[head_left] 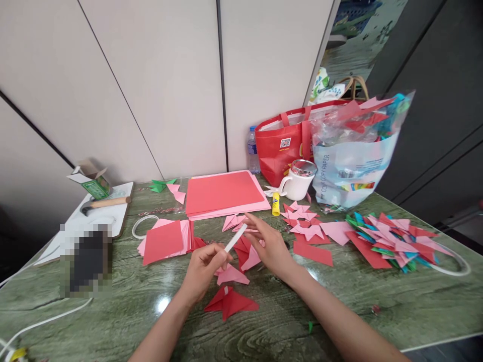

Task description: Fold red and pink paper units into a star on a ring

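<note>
My left hand [206, 266] is closed in a pinch on a narrow white paper strip [236, 238] that slants up to the right. My right hand [268, 247] hovers beside the strip's upper end with its fingers spread, holding nothing. Under both hands lie folded red and pink paper pieces [245, 256]. A red folded piece [230, 301] with a bit of white strip on it lies nearest me. To the left sits a fanned stack of small red and pink squares [164, 241].
A stack of large red and pink sheets [222, 193] lies at the back. A yellow glue stick [275, 203], a white mug [298, 182], a red bag [281, 146] and a clear bag of folded shapes [350, 151] stand right. Paper stars [388, 241] spread far right. A hammer [103, 203] lies left.
</note>
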`<state>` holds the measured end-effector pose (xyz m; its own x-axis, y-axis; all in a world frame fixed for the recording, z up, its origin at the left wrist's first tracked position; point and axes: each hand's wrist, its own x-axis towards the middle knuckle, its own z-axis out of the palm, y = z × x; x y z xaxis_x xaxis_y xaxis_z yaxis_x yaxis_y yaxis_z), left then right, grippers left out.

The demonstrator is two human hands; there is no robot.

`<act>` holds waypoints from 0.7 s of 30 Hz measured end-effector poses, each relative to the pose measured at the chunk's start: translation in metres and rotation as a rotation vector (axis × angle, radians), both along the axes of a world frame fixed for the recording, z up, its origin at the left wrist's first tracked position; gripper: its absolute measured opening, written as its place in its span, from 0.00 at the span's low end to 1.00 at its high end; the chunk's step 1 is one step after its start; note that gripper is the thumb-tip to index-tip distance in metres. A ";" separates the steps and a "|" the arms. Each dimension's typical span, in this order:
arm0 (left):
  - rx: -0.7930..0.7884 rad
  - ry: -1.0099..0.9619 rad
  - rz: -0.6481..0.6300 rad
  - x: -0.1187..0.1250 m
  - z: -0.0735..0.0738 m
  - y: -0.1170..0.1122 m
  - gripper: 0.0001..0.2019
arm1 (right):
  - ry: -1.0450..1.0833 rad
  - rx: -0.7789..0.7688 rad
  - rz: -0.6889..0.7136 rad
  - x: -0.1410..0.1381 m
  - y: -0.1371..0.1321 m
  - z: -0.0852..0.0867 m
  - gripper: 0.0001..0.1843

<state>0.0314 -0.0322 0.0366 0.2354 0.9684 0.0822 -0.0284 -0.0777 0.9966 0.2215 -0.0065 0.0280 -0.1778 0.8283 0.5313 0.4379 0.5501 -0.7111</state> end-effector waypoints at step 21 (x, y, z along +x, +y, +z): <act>0.101 -0.254 0.124 0.000 0.000 0.005 0.20 | -0.638 -0.597 0.099 0.086 -0.072 0.018 0.23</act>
